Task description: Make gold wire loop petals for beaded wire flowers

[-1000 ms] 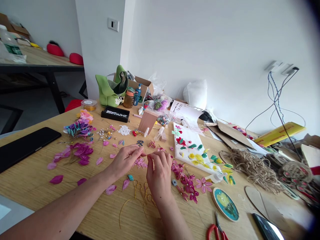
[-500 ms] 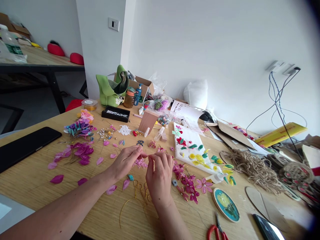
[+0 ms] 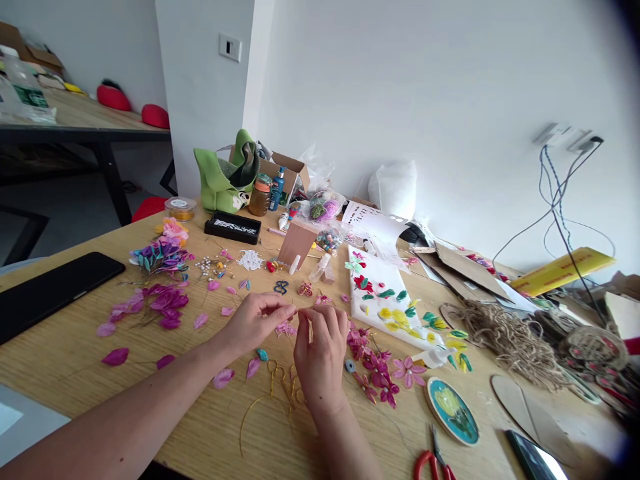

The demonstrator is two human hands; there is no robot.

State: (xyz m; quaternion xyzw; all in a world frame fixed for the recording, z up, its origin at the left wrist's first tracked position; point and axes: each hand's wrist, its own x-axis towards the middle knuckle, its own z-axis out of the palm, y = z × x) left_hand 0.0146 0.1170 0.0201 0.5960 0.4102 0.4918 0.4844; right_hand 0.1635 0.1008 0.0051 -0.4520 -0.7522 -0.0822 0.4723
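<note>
My left hand [image 3: 257, 322] and my right hand [image 3: 321, 347] meet above the middle of the wooden table, thumbs and fingers pinched tip to tip. Whatever lies between the fingertips is too small to make out. Bent gold wire [image 3: 273, 380] rests on the table just below the hands. Loose pink petals [image 3: 223, 378] are scattered to the left, with a turquoise piece [image 3: 262, 355] near my left wrist. Magenta wire-edged flowers [image 3: 379, 367] lie right of my right hand. A dark blue looped piece [image 3: 281, 287] sits beyond my left hand.
Red-handled pliers [image 3: 434, 460] and a round painted hoop [image 3: 453, 411] are at the front right. A white board [image 3: 367, 310] bears yellow and green pieces. A black tablet [image 3: 60, 290] lies left; a green bag [image 3: 215, 180] and twine [image 3: 505, 333] are farther off.
Both hands stay close together, with slight shifts in the fingers. My left hand's fingers have straightened a little and more of the dark blue looped piece shows.
</note>
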